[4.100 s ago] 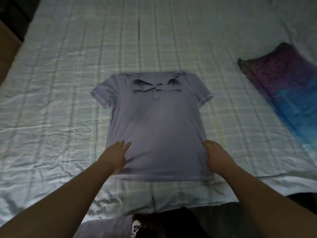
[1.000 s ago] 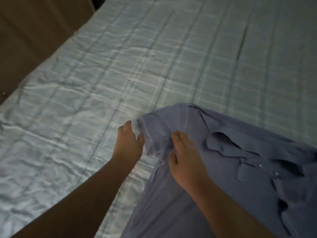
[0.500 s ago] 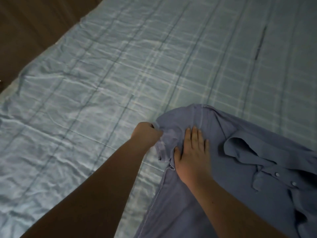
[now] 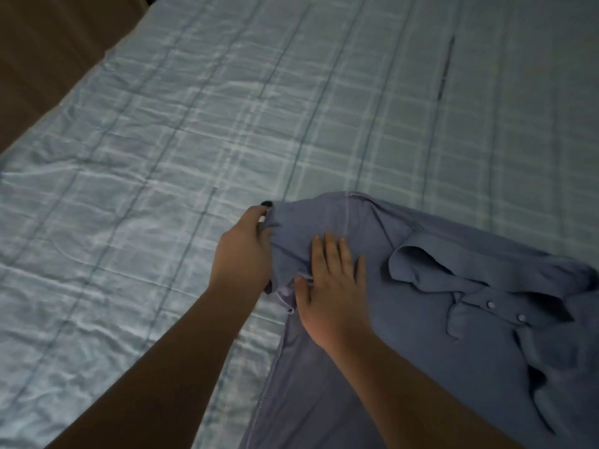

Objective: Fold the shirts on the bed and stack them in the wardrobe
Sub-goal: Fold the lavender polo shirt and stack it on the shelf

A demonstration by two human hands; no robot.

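Now the left hand [image 4: 243,254] grips the shirt's [image 4: 421,351] sleeve [image 4: 291,241] while the right hand [image 4: 330,286] presses flat just beside, on the bed [image 4: 162,157].

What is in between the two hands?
In the head view, the bunched sleeve of the blue shirt lies between them: the left hand grips its edge, and the right hand presses flat beside it.

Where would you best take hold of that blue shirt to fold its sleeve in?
Probably at the sleeve's outer edge, coming from the left, as the left hand does. The sleeve sticks out loose past the shirt, while the right hand lies flat on the shoulder.
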